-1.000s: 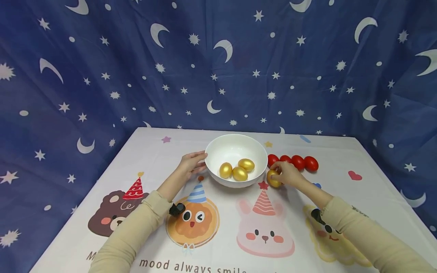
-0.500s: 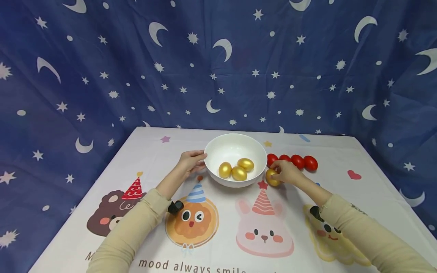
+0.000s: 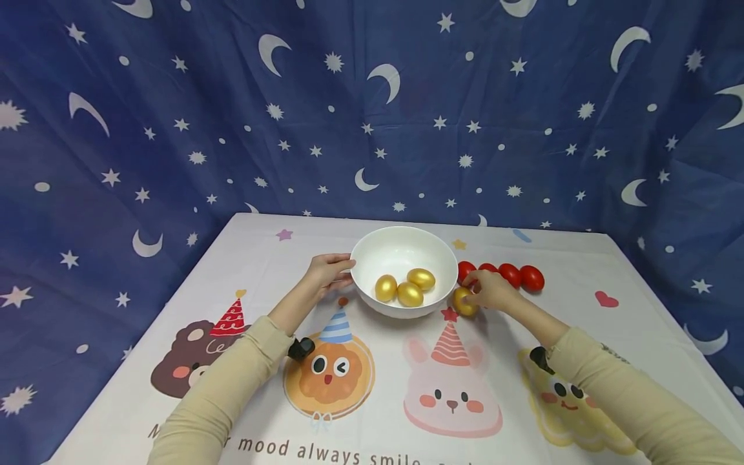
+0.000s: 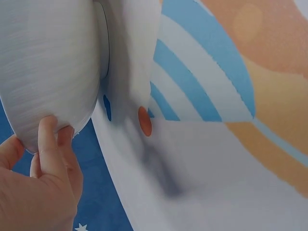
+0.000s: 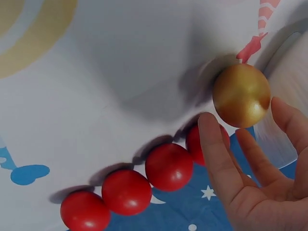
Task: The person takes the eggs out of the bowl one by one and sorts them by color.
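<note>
A white bowl [image 3: 407, 240] stands near the table's middle, three golden eggs [image 3: 409, 294] lying inside. My left hand [image 3: 330, 274] grips its left side, thumb at the rim and fingers under the outer wall; the left wrist view shows the fingertips on the bowl's outside. Another golden egg [image 5: 240, 96] sits on the table against the bowl's right side. My right hand [image 3: 491, 290] is around this egg. In the right wrist view the fingers are spread and fairly straight, thumb and one fingertip right at the egg's edge, the index finger apart from it.
Several red eggs [image 3: 531, 278] lie in a row right of the bowl, behind my right hand, which partly hides them. The white tablecloth [image 3: 372, 400] has printed cartoon animals and lettering. A blue curtain [image 3: 325, 116] with moons and stars hangs behind the table.
The golden egg at my right hand has shifted slightly left, closer to the bowl. My left hand keeps its grip on the bowl, and the red eggs stay in place.
</note>
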A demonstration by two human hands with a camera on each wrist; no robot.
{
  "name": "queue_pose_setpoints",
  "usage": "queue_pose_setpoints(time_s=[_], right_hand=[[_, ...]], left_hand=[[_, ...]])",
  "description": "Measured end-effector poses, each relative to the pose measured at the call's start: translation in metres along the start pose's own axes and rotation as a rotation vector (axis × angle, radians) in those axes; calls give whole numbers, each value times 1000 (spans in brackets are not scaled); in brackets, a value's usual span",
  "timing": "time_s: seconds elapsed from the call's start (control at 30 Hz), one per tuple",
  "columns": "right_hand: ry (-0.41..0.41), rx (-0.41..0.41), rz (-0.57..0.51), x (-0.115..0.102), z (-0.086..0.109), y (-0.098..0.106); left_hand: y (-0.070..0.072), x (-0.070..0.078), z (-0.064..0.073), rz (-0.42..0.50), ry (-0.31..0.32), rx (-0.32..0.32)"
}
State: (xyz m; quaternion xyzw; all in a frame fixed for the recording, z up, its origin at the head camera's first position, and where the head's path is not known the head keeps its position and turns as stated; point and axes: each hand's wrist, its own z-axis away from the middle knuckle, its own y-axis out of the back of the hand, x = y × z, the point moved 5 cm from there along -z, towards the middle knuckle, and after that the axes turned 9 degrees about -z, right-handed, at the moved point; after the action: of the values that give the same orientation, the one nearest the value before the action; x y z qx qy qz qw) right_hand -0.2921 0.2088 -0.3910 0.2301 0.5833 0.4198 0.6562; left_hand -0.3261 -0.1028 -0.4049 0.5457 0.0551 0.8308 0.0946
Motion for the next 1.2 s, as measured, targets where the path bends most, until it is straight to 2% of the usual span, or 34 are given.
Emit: queue_pose_setpoints(time_s=[0.27,0.47,0.63,0.8,1.0,1.2], right_hand=[[-25,-4,29,-7,1,8],[19,-12,31,-13,0,20],[60,-28,16,-19,1,26],[60,-56,-31,-27,1,31],[55,-89,-93,-32,0,35],[91,-85,-61,-43,1,42]], left_hand=[[2,0,0,14,16,7],[3,4,-1,36,19,13],[2,1,-3,44,23,26],[2,-2,-3,34,9,53],[0,-3,-2,41,-5,54],[-1,-5,-1,40,-4,48]])
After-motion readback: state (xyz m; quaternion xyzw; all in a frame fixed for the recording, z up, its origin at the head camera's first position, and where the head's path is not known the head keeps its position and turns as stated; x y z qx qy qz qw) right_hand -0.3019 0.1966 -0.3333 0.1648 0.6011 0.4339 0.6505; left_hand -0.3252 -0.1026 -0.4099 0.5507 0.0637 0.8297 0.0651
